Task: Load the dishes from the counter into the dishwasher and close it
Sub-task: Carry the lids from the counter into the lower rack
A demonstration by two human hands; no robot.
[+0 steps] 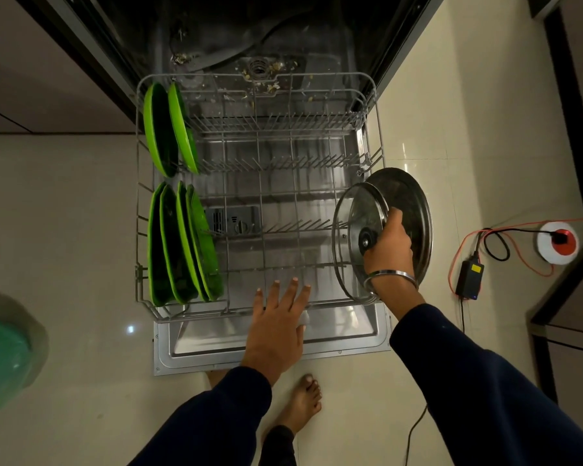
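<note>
While six green plates (179,210) stand racked, right hand (389,243) grips two lids (381,230).

Single head-worn view, wide-angle, aimed steeply down and forward from standing height; pulled-out lower rack (372,105) on the open dishwasher door (350,341) centred, close below; both forearms entering from bottom edge; floor (64,230) at both sides, edges bowed by lens; no second view

The teal bowl (4,361) (left edge) is blurred and cut off.
</note>
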